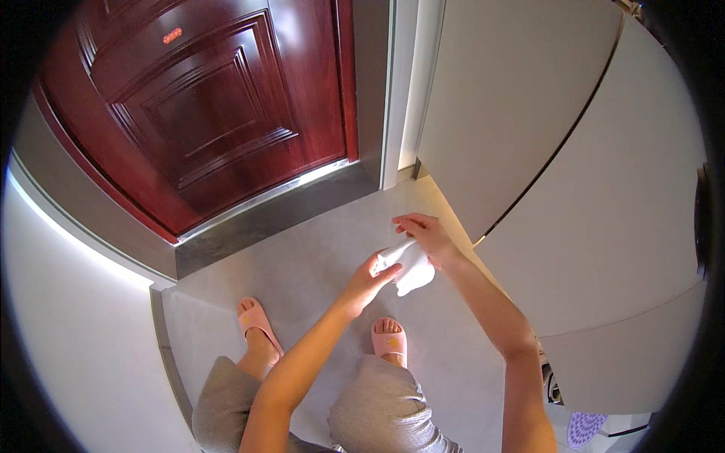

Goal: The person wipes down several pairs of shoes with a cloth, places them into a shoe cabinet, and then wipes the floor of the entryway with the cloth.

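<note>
A soft white cloth or tissue hangs between my two hands, above the grey floor. My left hand pinches its left side, thumb on top and fingers behind. At its upper right edge is my right hand, with the fingers bent and pointing left; the cloth's top corner runs under them. Whether this is one layer or folded cannot be told. Below the hands, my feet stand in pink slippers with a small yellow mark on each.
A dark red panelled door with a raised dark sill stands ahead. Tall light grey cabinet doors line the right side, a white wall the left. A purple perforated mat lies at the lower right.
</note>
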Available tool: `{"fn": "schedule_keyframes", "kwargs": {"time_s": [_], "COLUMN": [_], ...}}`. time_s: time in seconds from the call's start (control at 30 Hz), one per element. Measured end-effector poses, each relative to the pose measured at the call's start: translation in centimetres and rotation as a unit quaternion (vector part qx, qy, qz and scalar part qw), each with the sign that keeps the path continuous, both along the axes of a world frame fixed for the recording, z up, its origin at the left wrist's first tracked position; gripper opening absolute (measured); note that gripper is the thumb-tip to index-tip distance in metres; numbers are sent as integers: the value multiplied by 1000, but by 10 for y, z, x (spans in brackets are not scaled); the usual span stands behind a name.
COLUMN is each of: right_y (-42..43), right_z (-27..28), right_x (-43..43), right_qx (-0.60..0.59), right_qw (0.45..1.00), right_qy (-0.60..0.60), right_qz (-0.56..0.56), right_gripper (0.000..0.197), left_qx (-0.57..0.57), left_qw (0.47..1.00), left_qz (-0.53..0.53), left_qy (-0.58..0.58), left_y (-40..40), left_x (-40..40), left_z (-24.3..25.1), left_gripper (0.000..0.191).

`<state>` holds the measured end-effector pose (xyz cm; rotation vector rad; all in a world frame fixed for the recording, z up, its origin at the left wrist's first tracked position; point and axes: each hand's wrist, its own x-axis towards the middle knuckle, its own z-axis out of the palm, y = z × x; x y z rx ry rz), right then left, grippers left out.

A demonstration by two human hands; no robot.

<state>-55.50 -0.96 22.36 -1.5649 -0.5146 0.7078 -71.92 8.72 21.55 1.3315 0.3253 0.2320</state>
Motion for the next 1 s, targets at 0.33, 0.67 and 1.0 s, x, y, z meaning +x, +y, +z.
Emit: {"fn": "schedule_keyframes", "kwargs": {"time_s": [0.33, 0.67, 1.0], "right_y": [-1, 13, 23], "right_z": [-49, -200, -316], "right_x": [-3, 103, 148], "right_qx": [13, -306, -422], "right_qw": [979, 917, 810], "right_qy": [85, -173, -290], "right_qz": [186, -189, -285], "right_gripper": [45, 39, 70], "left_qx": [24, 305, 645], "left_qw": [1000, 937, 706], "left_qz": [-3, 25, 0], "left_qy": [-2, 169, 293], "left_y": [88, 172, 201], "left_x": [43, 27, 4], "left_z": [-56, -257, -296], "left_gripper": [24, 27, 57]}}
